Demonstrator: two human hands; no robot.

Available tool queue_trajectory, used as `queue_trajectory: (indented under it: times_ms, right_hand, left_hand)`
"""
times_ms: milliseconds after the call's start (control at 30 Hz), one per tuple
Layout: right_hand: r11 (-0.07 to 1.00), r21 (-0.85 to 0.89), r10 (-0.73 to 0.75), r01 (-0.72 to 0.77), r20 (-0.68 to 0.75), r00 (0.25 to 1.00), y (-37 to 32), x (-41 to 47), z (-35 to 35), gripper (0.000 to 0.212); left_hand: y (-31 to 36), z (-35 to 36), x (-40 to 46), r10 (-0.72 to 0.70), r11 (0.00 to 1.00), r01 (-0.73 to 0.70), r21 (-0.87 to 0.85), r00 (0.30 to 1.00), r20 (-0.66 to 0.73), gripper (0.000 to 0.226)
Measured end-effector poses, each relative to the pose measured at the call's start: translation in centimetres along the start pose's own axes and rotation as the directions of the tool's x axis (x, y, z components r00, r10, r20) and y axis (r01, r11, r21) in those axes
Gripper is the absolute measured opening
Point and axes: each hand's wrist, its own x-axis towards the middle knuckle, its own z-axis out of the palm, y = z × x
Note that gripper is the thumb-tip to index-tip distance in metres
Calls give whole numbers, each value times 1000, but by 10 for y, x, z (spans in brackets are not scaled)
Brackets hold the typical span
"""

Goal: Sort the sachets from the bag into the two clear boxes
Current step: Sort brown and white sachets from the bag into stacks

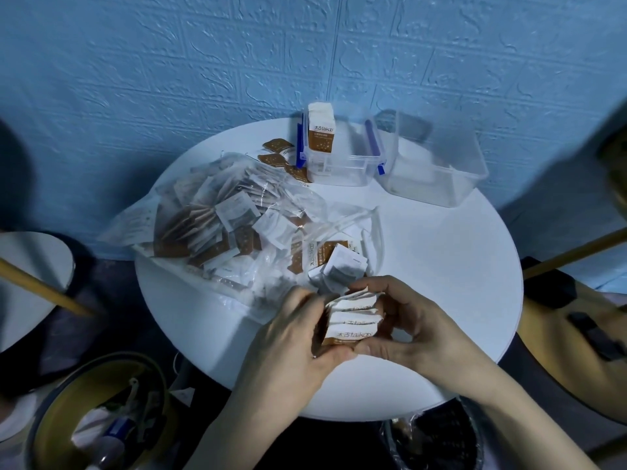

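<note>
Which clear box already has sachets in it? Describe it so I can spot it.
At the far edge of the round white table stand two clear boxes. Take the left box, with blue clips; a stack of sachets stands upright inside. The right box looks empty.

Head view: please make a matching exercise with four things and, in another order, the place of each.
Things:
1. stack of sachets
2. plastic bag
3. box with blue clips
4. box without clips

Places:
A. far right on the round table
B. between the left hand and right hand
C. left part of the table, full of sachets
D. behind the bag, sachets standing inside

Pairs: 1-B, 2-C, 3-D, 4-A
</note>
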Motion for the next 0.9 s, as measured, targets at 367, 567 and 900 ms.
queue_trajectory:
  times_ms: [367, 567, 900]
  right_hand:
    - [969, -248, -12, 6, -22, 1000, -7, -5, 12, 56]
    - [893, -433, -105, 121, 62, 993, -22, -2, 10, 50]
    - [973, -186, -155, 138, -81, 985, -58, 39, -37, 43]
  left_hand:
    - [-7, -2, -2, -26, 977, 21, -214, 999, -22, 46]
    - [0, -7, -3, -18, 986, 14, -164, 1000, -22, 38]
    - [8, -76, 64, 127, 989, -132, -62, 989, -82, 35]
